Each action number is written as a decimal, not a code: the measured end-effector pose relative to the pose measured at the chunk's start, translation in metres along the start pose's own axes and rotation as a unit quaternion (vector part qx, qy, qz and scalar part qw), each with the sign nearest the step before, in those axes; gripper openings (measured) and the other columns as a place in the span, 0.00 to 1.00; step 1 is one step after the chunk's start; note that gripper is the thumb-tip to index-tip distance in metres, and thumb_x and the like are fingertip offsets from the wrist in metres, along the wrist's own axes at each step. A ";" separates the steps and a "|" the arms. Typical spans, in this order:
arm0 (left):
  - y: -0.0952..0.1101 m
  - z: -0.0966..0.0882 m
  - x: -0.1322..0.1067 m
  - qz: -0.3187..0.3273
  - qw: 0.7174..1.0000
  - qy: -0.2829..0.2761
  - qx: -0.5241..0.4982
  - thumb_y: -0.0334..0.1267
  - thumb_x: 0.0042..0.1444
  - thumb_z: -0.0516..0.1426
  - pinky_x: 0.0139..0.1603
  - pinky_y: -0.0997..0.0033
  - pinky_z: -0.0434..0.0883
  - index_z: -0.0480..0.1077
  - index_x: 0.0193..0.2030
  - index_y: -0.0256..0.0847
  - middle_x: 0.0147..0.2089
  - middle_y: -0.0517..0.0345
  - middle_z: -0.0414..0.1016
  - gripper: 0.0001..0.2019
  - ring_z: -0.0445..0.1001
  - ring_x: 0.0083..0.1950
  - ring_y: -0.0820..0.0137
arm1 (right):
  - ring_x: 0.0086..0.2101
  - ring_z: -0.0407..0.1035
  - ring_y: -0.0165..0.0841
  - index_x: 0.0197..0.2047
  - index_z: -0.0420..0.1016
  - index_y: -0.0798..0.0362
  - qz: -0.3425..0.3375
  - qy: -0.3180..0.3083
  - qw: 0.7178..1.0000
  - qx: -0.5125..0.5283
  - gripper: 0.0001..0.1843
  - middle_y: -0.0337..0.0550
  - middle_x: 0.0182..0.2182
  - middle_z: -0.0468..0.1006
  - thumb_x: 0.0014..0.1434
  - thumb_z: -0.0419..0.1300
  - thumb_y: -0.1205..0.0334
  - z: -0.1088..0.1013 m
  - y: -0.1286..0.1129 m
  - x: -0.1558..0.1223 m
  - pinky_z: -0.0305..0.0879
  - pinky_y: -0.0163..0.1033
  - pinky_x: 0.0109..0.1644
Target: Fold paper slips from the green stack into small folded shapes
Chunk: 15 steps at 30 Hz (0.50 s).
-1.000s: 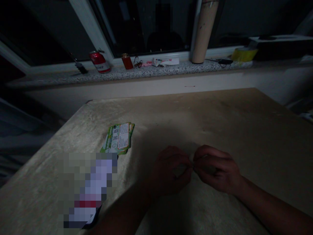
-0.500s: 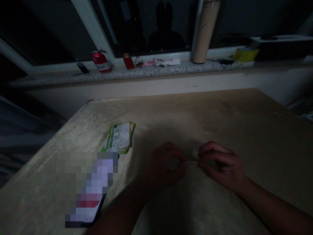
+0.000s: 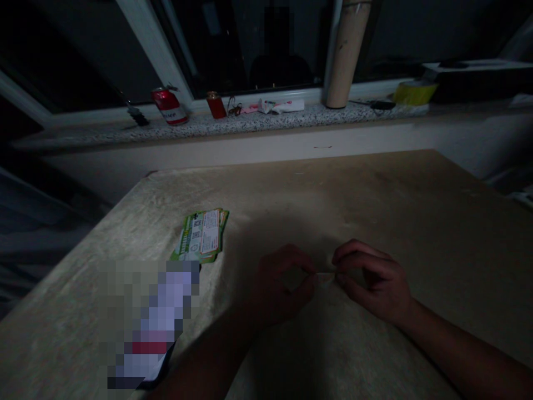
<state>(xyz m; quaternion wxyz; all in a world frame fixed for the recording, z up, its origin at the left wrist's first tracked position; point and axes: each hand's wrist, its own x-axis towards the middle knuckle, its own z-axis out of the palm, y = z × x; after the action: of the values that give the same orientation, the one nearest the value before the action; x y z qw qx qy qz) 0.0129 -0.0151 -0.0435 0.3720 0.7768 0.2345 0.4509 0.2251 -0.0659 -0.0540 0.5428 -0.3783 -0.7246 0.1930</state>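
My left hand (image 3: 278, 289) and my right hand (image 3: 372, 280) rest close together on the pale table (image 3: 333, 200), near its front. Both pinch with thumb and forefinger a small thin pale strip (image 3: 327, 273) stretched between them. It is too dark to tell what the strip is. The other fingers of both hands are curled. A stack of green printed cards (image 3: 202, 234) lies on the table to the left of my left hand.
A phone with a lit, blurred screen (image 3: 152, 322) lies at the table's front left. The stone window sill (image 3: 250, 123) behind holds a red can (image 3: 166, 105), a small red box (image 3: 215, 104), wrappers, a tall cardboard tube (image 3: 347, 53) and a yellow roll (image 3: 414, 91).
My hands have drawn slightly apart, and the thin strip now shows stretched between the two pinches. Nothing else has moved.
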 end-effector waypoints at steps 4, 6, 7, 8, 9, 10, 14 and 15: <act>0.003 0.000 0.001 0.014 1.000 -0.007 0.023 0.29 0.55 0.61 0.38 0.70 0.73 0.73 0.35 0.41 0.33 0.56 0.77 0.03 0.76 0.35 0.70 | 0.37 0.75 0.36 0.42 0.76 0.53 -0.004 -0.005 1.000 0.001 0.11 0.47 0.38 0.76 0.56 0.65 0.74 0.002 -0.001 0.000 0.72 0.40 0.38; 0.004 0.002 0.001 0.031 0.999 -0.017 0.035 0.29 0.55 0.61 0.38 0.70 0.73 0.73 0.35 0.41 0.33 0.56 0.77 0.03 0.76 0.36 0.69 | 0.38 0.75 0.36 0.43 0.75 0.53 -0.014 -0.009 1.000 -0.001 0.13 0.48 0.39 0.76 0.55 0.65 0.75 0.004 -0.003 0.001 0.73 0.41 0.39; 0.005 0.003 0.002 0.044 0.998 -0.021 0.039 0.29 0.55 0.61 0.39 0.69 0.73 0.73 0.36 0.40 0.33 0.56 0.78 0.03 0.76 0.36 0.69 | 0.38 0.75 0.36 0.43 0.75 0.54 -0.021 -0.012 1.000 -0.001 0.13 0.48 0.39 0.76 0.55 0.64 0.75 0.005 -0.004 0.002 0.73 0.40 0.39; 0.005 0.004 0.001 0.055 0.997 -0.025 0.043 0.30 0.55 0.61 0.39 0.69 0.73 0.73 0.36 0.41 0.33 0.56 0.78 0.03 0.77 0.36 0.68 | 0.38 0.74 0.36 0.42 0.75 0.54 -0.028 -0.017 0.999 -0.001 0.12 0.48 0.38 0.76 0.55 0.64 0.75 0.006 -0.006 0.002 0.72 0.40 0.39; 0.005 0.006 0.001 0.063 0.996 -0.028 0.047 0.30 0.56 0.61 0.38 0.69 0.73 0.73 0.36 0.41 0.33 0.56 0.78 0.02 0.77 0.36 0.68 | 0.38 0.74 0.35 0.41 0.75 0.54 -0.034 -0.022 0.999 -0.001 0.12 0.48 0.38 0.76 0.54 0.63 0.76 0.007 -0.007 0.003 0.72 0.39 0.38; 0.005 0.007 0.001 0.069 0.996 -0.030 0.049 0.31 0.56 0.61 0.38 0.68 0.73 0.73 0.36 0.41 0.33 0.56 0.78 0.02 0.77 0.36 0.68 | 0.37 0.74 0.35 0.40 0.75 0.54 -0.039 -0.025 0.999 -0.002 0.11 0.48 0.38 0.76 0.54 0.63 0.76 0.008 -0.008 0.003 0.72 0.39 0.38; 0.005 0.011 0.000 0.070 0.995 -0.041 0.050 0.32 0.56 0.60 0.38 0.68 0.74 0.73 0.37 0.42 0.33 0.56 0.79 0.02 0.77 0.36 0.67 | 0.36 0.74 0.35 0.36 0.74 0.54 -0.049 -0.028 0.998 -0.007 0.08 0.48 0.37 0.76 0.53 0.63 0.75 0.009 -0.009 0.004 0.72 0.38 0.36; 0.005 0.012 -0.001 0.071 0.995 -0.041 0.049 0.32 0.57 0.60 0.38 0.68 0.74 0.73 0.37 0.42 0.33 0.56 0.79 0.02 0.78 0.36 0.68 | 0.35 0.74 0.35 0.35 0.74 0.54 -0.049 -0.029 0.998 -0.007 0.08 0.48 0.37 0.76 0.52 0.63 0.75 0.009 -0.009 0.004 0.71 0.38 0.35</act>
<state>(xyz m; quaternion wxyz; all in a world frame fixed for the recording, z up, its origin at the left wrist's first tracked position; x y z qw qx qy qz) 0.0230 -0.0233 -0.0434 0.3101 0.8264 0.1850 0.4320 0.2133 -0.0674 -0.0478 0.5272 -0.3405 -0.7593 0.1718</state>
